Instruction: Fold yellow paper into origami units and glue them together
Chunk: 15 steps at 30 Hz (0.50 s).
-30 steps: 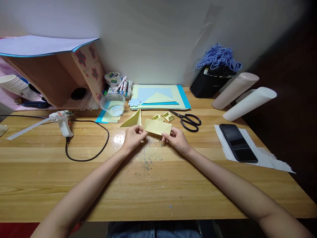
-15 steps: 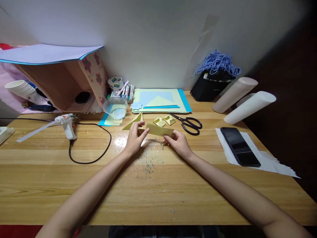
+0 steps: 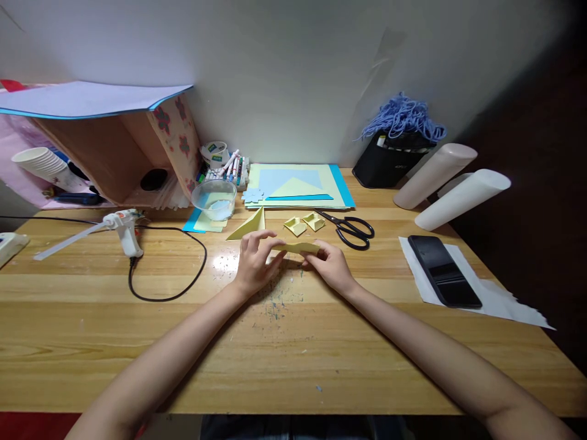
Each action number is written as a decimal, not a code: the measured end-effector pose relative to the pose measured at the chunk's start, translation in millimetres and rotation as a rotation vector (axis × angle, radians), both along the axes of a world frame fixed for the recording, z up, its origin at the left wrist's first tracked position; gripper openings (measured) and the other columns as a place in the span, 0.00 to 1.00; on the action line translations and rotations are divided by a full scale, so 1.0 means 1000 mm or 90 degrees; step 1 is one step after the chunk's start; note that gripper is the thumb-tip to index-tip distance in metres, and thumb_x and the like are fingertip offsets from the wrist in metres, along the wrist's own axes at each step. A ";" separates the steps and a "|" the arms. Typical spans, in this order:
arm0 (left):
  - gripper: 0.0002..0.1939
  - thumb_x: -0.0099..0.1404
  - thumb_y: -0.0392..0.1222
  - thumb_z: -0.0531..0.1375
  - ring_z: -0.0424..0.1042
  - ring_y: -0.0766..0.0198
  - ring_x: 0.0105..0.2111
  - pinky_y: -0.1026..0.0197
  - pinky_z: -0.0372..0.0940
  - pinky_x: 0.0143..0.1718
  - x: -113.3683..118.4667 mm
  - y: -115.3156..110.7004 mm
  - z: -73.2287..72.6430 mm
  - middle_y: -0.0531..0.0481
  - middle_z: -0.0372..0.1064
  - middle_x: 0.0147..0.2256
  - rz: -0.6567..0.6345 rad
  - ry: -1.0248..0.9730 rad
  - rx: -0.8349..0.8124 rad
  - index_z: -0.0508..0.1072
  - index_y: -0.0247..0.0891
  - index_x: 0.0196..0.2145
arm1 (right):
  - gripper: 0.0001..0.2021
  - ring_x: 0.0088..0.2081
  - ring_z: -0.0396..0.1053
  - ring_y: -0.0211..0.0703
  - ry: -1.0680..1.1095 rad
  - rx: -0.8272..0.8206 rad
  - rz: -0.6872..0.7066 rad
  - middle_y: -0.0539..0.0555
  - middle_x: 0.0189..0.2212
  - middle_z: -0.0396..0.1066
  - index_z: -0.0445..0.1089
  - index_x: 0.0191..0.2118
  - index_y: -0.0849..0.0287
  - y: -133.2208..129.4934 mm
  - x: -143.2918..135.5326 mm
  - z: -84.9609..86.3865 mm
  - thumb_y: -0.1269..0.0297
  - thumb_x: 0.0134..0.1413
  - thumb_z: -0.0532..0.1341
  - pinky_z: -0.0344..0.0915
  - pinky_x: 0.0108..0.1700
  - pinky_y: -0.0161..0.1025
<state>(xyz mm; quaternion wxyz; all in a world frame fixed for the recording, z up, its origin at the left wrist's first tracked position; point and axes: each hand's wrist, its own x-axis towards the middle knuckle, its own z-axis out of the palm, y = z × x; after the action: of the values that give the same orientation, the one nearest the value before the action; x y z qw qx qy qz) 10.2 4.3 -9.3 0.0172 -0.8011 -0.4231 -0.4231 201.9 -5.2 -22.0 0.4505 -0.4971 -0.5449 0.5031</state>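
Yellow paper strip now tipped nearly edge-on between two hands

Yellow paper strip (image 3: 300, 248): mid-table, held up between the hands. Half a second ago I could see its broad flat face; now it's a thin sliver, slightly bent. Left hand (image 3: 257, 263) has shifted: thumb and index now clamped on the strip's left end, other fingers raised and curled. Right hand (image 3: 332, 263): thumb and fingers pinching the right end, much as before. Things around haven't moved.

Outward from the strip, wall side as 12. At 12 and 1 o'clock, two small folded boxes (image 3: 295, 227), same yellow paper, creased, angular. At 10, a folded yellow triangle (image 3: 250, 225), near the left hand; farther along that line, a round clear plastic bowl (image 3: 197, 198). Between 2 and 3, scissors (image 3: 352, 231), black looped handles. At 12, farther back, a flat stack of paper (image 3: 337, 183), cream and blue.

Wider: 9 o'clock, white plastic glue gun (image 3: 126, 232), black cord looped. Just past 3, glossy black phone (image 3: 444, 271) on torn-edged white paper (image 3: 499, 299). Around 2, two smooth leaning cylinders (image 3: 435, 177). Between 1 and 2, stringy blue yarn (image 3: 403, 119) atop a black holder (image 3: 378, 162). Table (image 3: 284, 366): wood-grained, blue-green specks at 7.
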 end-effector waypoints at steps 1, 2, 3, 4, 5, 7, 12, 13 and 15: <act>0.10 0.58 0.40 0.59 0.61 0.58 0.43 0.54 0.55 0.44 0.000 0.000 -0.001 0.46 0.63 0.42 -0.001 0.005 0.011 0.68 0.42 0.40 | 0.11 0.26 0.68 0.39 -0.005 0.000 -0.001 0.51 0.25 0.69 0.69 0.37 0.60 0.000 0.000 0.000 0.61 0.47 0.60 0.68 0.30 0.38; 0.10 0.58 0.40 0.59 0.61 0.59 0.43 0.55 0.55 0.44 0.000 0.000 -0.001 0.46 0.63 0.42 -0.007 0.011 0.018 0.67 0.42 0.40 | 0.11 0.26 0.68 0.39 -0.012 0.003 -0.002 0.52 0.24 0.69 0.69 0.37 0.60 0.000 0.000 0.000 0.61 0.47 0.60 0.68 0.30 0.38; 0.11 0.58 0.40 0.59 0.62 0.59 0.43 0.55 0.55 0.44 0.000 0.000 -0.002 0.47 0.63 0.42 -0.016 0.020 0.021 0.67 0.42 0.41 | 0.12 0.26 0.68 0.39 -0.019 0.006 -0.004 0.52 0.25 0.70 0.69 0.37 0.60 0.000 0.000 0.000 0.61 0.47 0.60 0.68 0.30 0.39; 0.12 0.58 0.40 0.59 0.62 0.60 0.42 0.56 0.55 0.44 0.000 -0.001 -0.002 0.47 0.64 0.41 -0.026 0.028 0.023 0.67 0.43 0.41 | 0.12 0.26 0.68 0.40 -0.023 0.009 -0.006 0.52 0.25 0.70 0.69 0.37 0.60 0.000 0.000 0.000 0.60 0.47 0.60 0.68 0.30 0.39; 0.12 0.59 0.40 0.58 0.62 0.60 0.42 0.56 0.55 0.44 0.001 -0.001 -0.002 0.47 0.64 0.41 -0.032 0.034 0.022 0.67 0.43 0.42 | 0.12 0.26 0.68 0.40 -0.025 0.010 -0.007 0.52 0.25 0.70 0.69 0.37 0.60 0.000 0.000 0.000 0.60 0.47 0.60 0.68 0.30 0.39; 0.13 0.59 0.40 0.58 0.62 0.60 0.42 0.57 0.55 0.43 0.001 -0.001 -0.001 0.47 0.65 0.42 -0.033 0.036 0.012 0.66 0.42 0.43 | 0.12 0.26 0.68 0.40 -0.021 0.009 -0.009 0.52 0.25 0.70 0.69 0.36 0.60 0.000 -0.001 0.001 0.59 0.46 0.61 0.69 0.30 0.39; 0.11 0.60 0.42 0.57 0.62 0.59 0.40 0.57 0.54 0.41 0.002 -0.001 0.000 0.46 0.67 0.39 -0.002 0.048 -0.008 0.67 0.41 0.42 | 0.10 0.27 0.68 0.39 0.003 -0.009 0.001 0.51 0.27 0.69 0.68 0.35 0.60 0.000 -0.001 0.001 0.61 0.46 0.61 0.69 0.31 0.39; 0.10 0.60 0.42 0.57 0.62 0.60 0.39 0.57 0.54 0.40 0.002 -0.001 0.000 0.47 0.68 0.37 -0.002 0.058 -0.010 0.68 0.41 0.40 | 0.09 0.28 0.68 0.39 0.002 -0.006 0.007 0.51 0.27 0.68 0.68 0.35 0.60 0.000 -0.001 0.000 0.62 0.46 0.60 0.68 0.32 0.39; 0.07 0.61 0.43 0.56 0.63 0.61 0.36 0.57 0.53 0.39 0.001 -0.001 0.001 0.49 0.69 0.33 -0.014 0.085 -0.015 0.70 0.41 0.36 | 0.07 0.29 0.67 0.39 -0.030 0.020 0.021 0.51 0.28 0.68 0.67 0.34 0.59 -0.001 -0.001 0.000 0.64 0.47 0.59 0.67 0.32 0.38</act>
<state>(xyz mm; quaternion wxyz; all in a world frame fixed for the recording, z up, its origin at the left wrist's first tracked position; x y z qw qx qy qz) 11.4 3.8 -8.8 0.0312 -0.8324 -0.4171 -0.3636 200.8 -5.7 -22.0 0.4371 -0.4927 -0.5710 0.4900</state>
